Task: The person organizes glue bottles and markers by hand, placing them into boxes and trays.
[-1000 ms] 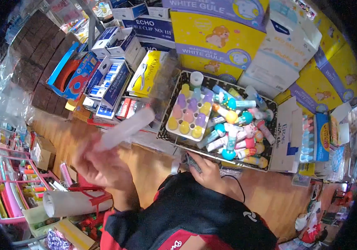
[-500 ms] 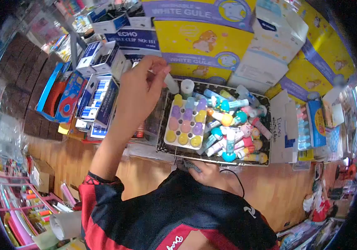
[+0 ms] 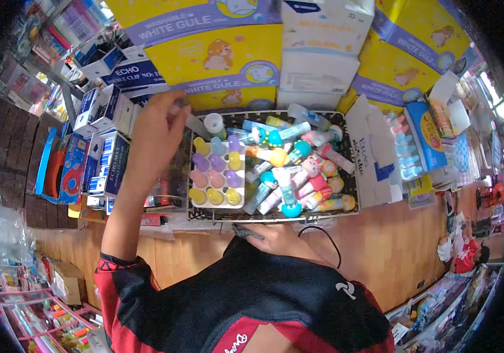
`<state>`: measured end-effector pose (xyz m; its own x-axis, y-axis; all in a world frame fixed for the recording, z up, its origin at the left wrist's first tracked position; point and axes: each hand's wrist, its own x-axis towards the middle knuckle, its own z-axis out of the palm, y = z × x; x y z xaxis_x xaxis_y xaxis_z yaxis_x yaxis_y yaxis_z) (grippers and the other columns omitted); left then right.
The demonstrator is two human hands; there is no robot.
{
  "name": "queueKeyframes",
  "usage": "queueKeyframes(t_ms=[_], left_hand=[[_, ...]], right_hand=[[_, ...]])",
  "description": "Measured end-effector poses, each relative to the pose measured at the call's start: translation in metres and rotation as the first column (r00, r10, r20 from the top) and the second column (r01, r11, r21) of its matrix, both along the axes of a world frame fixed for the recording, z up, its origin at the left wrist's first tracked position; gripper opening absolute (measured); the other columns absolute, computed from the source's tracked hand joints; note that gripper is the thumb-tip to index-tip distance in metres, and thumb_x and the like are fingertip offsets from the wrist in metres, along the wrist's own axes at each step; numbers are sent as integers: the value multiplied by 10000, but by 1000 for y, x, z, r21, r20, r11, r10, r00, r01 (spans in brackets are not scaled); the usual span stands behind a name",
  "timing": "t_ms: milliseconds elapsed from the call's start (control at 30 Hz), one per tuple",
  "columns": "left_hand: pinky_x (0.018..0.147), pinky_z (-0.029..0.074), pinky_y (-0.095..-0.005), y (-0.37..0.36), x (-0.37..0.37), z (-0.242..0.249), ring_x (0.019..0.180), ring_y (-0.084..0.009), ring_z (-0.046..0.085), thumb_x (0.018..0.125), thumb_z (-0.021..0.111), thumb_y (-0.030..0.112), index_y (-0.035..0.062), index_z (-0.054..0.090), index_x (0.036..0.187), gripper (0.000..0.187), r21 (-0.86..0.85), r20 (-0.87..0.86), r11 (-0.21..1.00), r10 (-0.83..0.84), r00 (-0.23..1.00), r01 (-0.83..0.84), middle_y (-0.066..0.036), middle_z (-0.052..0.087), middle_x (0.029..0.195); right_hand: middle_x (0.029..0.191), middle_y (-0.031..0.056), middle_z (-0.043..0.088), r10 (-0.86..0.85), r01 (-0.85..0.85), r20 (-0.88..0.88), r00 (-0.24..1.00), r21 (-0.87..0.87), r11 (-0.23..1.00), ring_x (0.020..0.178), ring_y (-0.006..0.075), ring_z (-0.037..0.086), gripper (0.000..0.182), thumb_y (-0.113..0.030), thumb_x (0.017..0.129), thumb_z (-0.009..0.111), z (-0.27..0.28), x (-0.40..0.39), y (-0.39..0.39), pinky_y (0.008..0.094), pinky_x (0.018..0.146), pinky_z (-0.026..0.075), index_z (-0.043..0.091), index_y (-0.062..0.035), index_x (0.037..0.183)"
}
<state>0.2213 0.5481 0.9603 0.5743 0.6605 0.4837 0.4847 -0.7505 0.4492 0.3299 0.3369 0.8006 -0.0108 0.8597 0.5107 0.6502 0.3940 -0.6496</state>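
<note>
My left hand [image 3: 159, 126] is raised at the basket's back left corner, fingers pinched together around something too small to make out. Beside its fingertips stands a whitish tube [image 3: 197, 126], next to a white bottle [image 3: 214, 124]. My right hand [image 3: 276, 238] is low at the front edge of the dark woven basket [image 3: 266, 220], its fingers closed on a grey object [image 3: 246, 231]. Inside the basket, a white tray [image 3: 235, 200] with rows of purple, yellow, pink and blue egg-shaped pieces lies left of a pile of colourful character-topped tubes [image 3: 299, 170].
Yellow and purple glue boxes [image 3: 216, 56] and white boxes [image 3: 316, 70] rise behind the basket. Clip boxes [image 3: 108, 159] and a red-blue package [image 3: 67, 170] are on the left. On the right is an open white carton [image 3: 369, 153]. A black cable [image 3: 335, 244] loops in front.
The view has shifted, so the basket and boxes appear further left. My left hand remains pinched near the tube, and my right hand is still low at the basket's front edge.
</note>
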Motion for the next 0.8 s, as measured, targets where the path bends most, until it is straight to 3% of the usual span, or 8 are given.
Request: queueKeyframes(t_ms=[200,233,300,333,367,500,633,800], left_hand=[[553,461,-335,-29,25,28,666,-274,584,748,556,110,25,541,918,191,29,-17,997,-64,998,65,-147,578,767],[553,461,-335,-33,33,28,666,-274,584,748,556,110,25,541,918,191,31,-16,997,-66,998,67,-147,578,767],[576,462,-309,-40,55,28,660,-237,582,741,565,126,39,556,918,198,164,-255,959,-184,949,230,-118,590,747],[602,458,-345,-42,67,24,706,-287,571,728,566,164,56,555,895,199,202,-326,929,-234,916,309,-125,582,774],[614,453,-366,-46,82,21,719,-300,566,726,564,183,50,550,879,203,180,-404,924,-244,882,338,-131,580,780],[633,450,-397,-47,129,2,744,-312,563,706,572,227,26,532,828,239,182,-651,883,-221,727,432,-148,575,778],[624,453,-406,-38,153,-10,744,-310,562,663,610,230,16,524,787,262,108,-758,907,-189,624,406,-148,567,748],[614,451,-413,-37,158,-19,738,-315,562,666,608,217,30,529,780,232,174,-751,912,-121,649,371,-145,571,751]], right_hand=[[814,121,587,-1,-10,-89,996,-132,991,669,259,580,298,-150,675,602,-6,10,-15,328,610,468,575,-71,961],[801,124,584,-9,6,-63,998,-50,999,653,262,578,299,-148,675,611,-10,13,-16,326,591,468,572,-68,961],[798,124,583,-32,27,-97,995,-53,998,647,263,577,303,-144,674,614,-2,17,-24,322,585,468,570,-67,964],[795,124,582,-52,45,-131,990,-53,998,640,263,577,307,-141,672,618,2,21,-27,318,578,468,567,-66,966],[800,123,584,-60,41,-127,990,-152,988,656,263,576,316,-145,673,624,1,26,-33,325,600,465,559,-61,971],[819,122,588,-106,97,-88,991,-97,991,708,271,577,317,-166,688,618,7,45,-48,334,643,460,550,-57,977],[871,130,591,-181,152,-184,966,-161,975,781,253,586,334,-104,674,610,10,58,-66,306,680,457,548,-53,998],[936,139,570,-155,115,-193,969,-204,972,831,296,561,392,-164,730,571,2,77,-86,353,727,449,469,-112,1106]])
